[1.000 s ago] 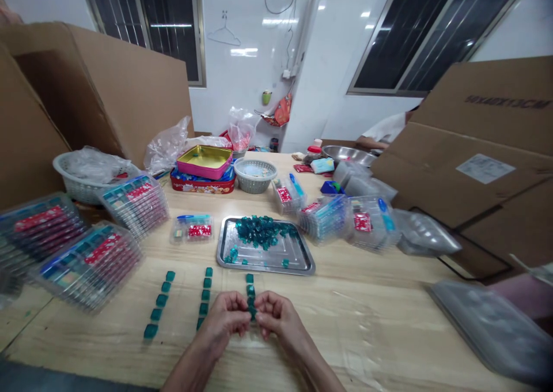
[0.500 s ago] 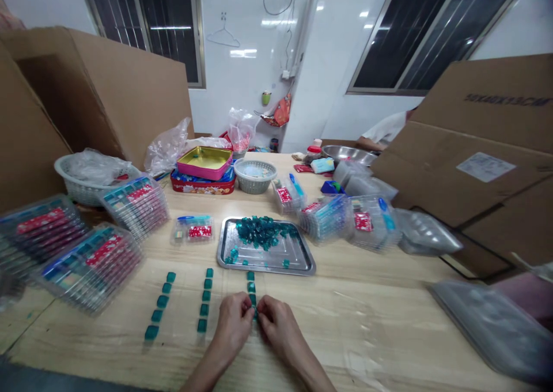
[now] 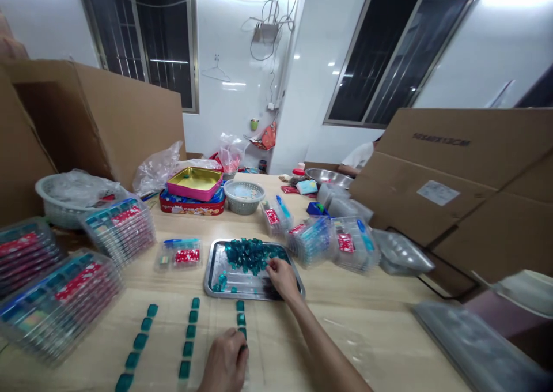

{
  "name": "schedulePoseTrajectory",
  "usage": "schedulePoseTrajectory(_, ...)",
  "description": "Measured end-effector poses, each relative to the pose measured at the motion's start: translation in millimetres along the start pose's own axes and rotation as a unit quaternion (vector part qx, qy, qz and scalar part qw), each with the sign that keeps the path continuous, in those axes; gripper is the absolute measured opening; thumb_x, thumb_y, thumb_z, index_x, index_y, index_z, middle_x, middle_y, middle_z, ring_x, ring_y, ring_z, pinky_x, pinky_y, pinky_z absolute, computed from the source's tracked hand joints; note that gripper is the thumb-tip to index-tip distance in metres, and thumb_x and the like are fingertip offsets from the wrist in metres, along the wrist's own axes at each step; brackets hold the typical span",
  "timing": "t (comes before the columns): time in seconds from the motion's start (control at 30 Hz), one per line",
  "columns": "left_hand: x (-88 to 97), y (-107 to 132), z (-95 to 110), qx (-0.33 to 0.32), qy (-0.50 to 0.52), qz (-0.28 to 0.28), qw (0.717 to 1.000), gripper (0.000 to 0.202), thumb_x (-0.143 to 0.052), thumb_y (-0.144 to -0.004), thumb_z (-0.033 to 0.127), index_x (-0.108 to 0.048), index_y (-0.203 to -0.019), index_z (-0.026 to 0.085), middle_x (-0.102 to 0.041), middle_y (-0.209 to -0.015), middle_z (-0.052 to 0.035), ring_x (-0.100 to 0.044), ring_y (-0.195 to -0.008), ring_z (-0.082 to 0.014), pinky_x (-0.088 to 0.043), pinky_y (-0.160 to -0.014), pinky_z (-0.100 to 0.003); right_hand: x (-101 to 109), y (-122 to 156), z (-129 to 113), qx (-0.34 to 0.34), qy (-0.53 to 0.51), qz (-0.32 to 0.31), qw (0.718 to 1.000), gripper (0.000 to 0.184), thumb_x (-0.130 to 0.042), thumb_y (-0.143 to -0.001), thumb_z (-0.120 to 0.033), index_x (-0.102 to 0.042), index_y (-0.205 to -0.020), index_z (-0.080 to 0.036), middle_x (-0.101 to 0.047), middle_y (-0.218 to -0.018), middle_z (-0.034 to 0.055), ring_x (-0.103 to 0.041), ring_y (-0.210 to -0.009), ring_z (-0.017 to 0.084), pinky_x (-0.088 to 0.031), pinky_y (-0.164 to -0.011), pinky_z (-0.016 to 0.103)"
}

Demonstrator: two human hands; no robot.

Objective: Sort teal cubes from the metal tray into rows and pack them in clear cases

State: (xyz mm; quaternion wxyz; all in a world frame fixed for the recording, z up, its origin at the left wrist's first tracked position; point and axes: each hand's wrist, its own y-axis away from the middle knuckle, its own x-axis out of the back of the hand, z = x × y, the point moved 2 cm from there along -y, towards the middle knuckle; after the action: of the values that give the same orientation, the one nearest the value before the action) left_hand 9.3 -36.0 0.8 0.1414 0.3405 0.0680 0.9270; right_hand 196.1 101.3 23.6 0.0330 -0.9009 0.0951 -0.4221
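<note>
Three rows of teal cubes (image 3: 190, 331) lie below the metal tray (image 3: 211, 259), with most cubes in a heap (image 3: 250, 255) on it. The right hand (image 3: 283, 279), loosely curled, touches the heap's edge, holding nothing visible; the left hand (image 3: 224, 362) is closed at the third row, its hold unclear.

A light wood table (image 3: 380, 346) carries everything here. Three straight rows of small teal square pieces (image 3: 185, 340) lie across its near side (each piece just apart from the next), close in front of a steel tray (image 3: 242, 296). Stacks of clear blister packs (image 3: 64, 305) sit to the left, more beyond the tray, while a red tin (image 3: 192, 206), a round plastic basket (image 3: 244, 198) and a steel basin (image 3: 328, 177) stand toward the far end.
</note>
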Motion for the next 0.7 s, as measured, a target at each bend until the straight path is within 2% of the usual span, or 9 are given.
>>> schedulePoseTrajectory(0.13, -2.3, 0.2, -3.5, 0.000, 0.001, 0.005, 1.000, 0.029, -0.033, -0.077, 0.024, -0.060, -0.077, 0.016, -0.057, -0.087, -0.0053, -0.043, -0.076, -0.0044, -0.020, -0.070, -0.017, -13.0, -21.6, 1.6, -0.048, -0.005, 0.013, 0.999, 0.012, -0.053, -0.069, -0.020, -0.063, -0.064, -0.013, -0.063, -0.070, 0.0117, -0.059, -0.075, 0.023, -0.035, -0.066, 0.028)
schedulePoseTrajectory(0.3, 2.5, 1.4, -2.6, 0.005, 0.024, 0.013, 1.000, 0.022, -0.041, -0.071, 0.017, -0.062, -0.077, 0.016, -0.058, -0.082, -0.0029, -0.041, -0.073, -0.0021, -0.022, -0.070, -0.015, -13.9, -23.5, 9.2, -0.090, -0.098, 0.004, 0.991, 0.006, -0.053, -0.058, -0.013, -0.060, -0.058, -0.013, -0.058, -0.056, 0.0068, -0.056, -0.061, 0.018, -0.035, -0.059, 0.027)
schedulePoseTrajectory(0.4, 10.9, 3.4, 3.5, 0.015, 0.057, 0.044, 0.997, 0.020, -0.045, -0.071, 0.022, -0.062, -0.079, 0.016, -0.056, -0.079, -0.0017, -0.041, -0.069, -0.0006, -0.023, -0.067, -0.013, -6.5, -12.0, 11.6, -0.098, -0.194, -0.017, 0.976, 0.009, -0.055, -0.058, -0.020, -0.058, -0.063, -0.013, -0.055, -0.055, 0.0029, -0.051, -0.052, 0.014, -0.036, -0.052, 0.024)
schedulePoseTrajectory(0.5, 21.4, 5.1, 14.5, 0.018, 0.134, 0.102, 0.986, 0.026, -0.046, -0.073, 0.035, -0.060, -0.073, 0.013, -0.053, -0.072, -0.0008, -0.041, -0.064, 0.0003, -0.026, -0.063, -0.012, -0.8, 17.7, 3.1, -0.097, -0.279, -0.053, 0.954, 0.021, -0.058, -0.058, -0.030, -0.058, -0.070, -0.013, -0.052, -0.053, -0.0005, -0.046, -0.046, 0.011, -0.035, -0.047, 0.022)
schedulePoseTrajectory(0.57, 25.0, 4.8, 21.8, 0.038, 0.242, 0.097, 0.965, 0.032, -0.048, -0.072, 0.042, -0.060, -0.075, 0.013, -0.054, -0.072, -0.0014, -0.044, -0.064, -0.0010, -0.029, -0.059, -0.012, -1.3, 46.4, -8.2, -0.091, -0.336, -0.092, 0.933, 0.027, -0.063, -0.056, -0.034, -0.058, -0.072, -0.013, -0.051, -0.052, -0.0019, -0.044, -0.044, 0.009, -0.034, -0.045, 0.021)
schedulePoseTrajectory(0.6, 25.3, 4.3, 24.8, 0.052, 0.315, 0.081, 0.944, 0.035, -0.049, -0.070, 0.045, -0.059, -0.081, 0.013, -0.056, -0.077, -0.0025, -0.048, -0.066, -0.0025, -0.033, -0.058, -0.012, -3.1, 61.7, -14.5, -0.087, -0.376, -0.119, 0.915, 0.028, -0.066, -0.055, -0.035, -0.058, -0.073, -0.014, -0.051, -0.052, -0.0025, -0.042, -0.043, 0.008, -0.033, -0.044, 0.020)
schedulePoseTrajectory(0.7, 23.2, 2.6, 29.8, 0.077, 0.506, 0.042, 0.858, 0.050, -0.056, -0.065, 0.048, -0.054, -0.100, 0.012, -0.060, -0.094, -0.0070, -0.057, -0.074, -0.0077, -0.046, -0.061, -0.018, -12.6, 101.6, -30.0, -0.077, -0.498, -0.191, 0.842, 0.028, -0.073, -0.053, -0.032, -0.060, -0.069, -0.013, -0.050, -0.050, -0.0034, -0.039, -0.041, 0.005, -0.031, -0.043, 0.018)
